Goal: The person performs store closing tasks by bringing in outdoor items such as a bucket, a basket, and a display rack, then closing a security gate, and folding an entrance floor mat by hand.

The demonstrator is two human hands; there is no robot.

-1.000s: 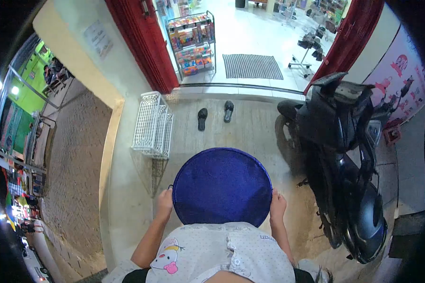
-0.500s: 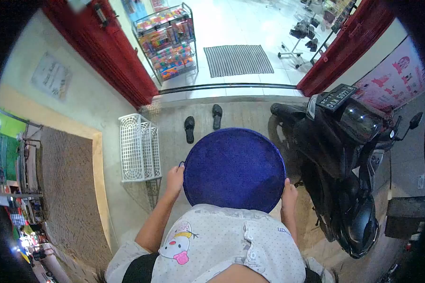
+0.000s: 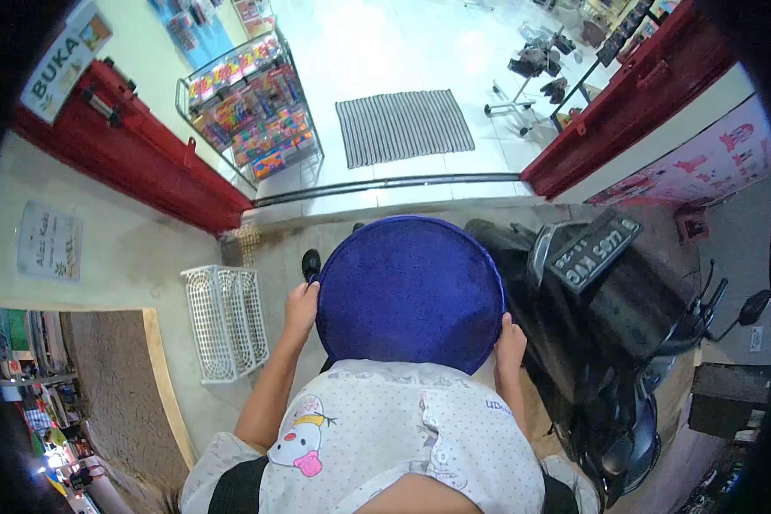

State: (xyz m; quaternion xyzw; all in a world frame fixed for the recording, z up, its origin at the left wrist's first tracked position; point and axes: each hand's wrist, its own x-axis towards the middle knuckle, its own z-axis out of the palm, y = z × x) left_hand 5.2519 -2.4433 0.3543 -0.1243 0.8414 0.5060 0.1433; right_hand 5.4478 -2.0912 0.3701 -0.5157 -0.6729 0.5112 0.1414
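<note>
In front of my torso is a large round dark-blue thing (image 3: pixel 411 291) with a flat, fabric-like top and a raised edge; what lies below its top is hidden. My left hand (image 3: pixel 301 308) grips its left edge beside a small loop, thumb upward. On the opposite edge my right hand (image 3: pixel 511 341) is closed, thumb along the rim. The near edge of the round thing meets my dotted shirt. A black sandal (image 3: pixel 311 264) lies on the floor just beyond my left hand, and a second one is mostly hidden behind the far rim.
A parked black motorbike (image 3: pixel 591 334) stands close on my right. To the left is a white plastic rack (image 3: pixel 224 324). Ahead runs a door track (image 3: pixel 385 185) on a raised sill, with a striped mat (image 3: pixel 405 127) and a display rack (image 3: pixel 253 107) inside, between red shutters.
The doorway, sandals and motorbike appear nearer, and the view has shifted a little to the right. Both hands keep their hold on the round blue thing, which now covers most of the sandals.
</note>
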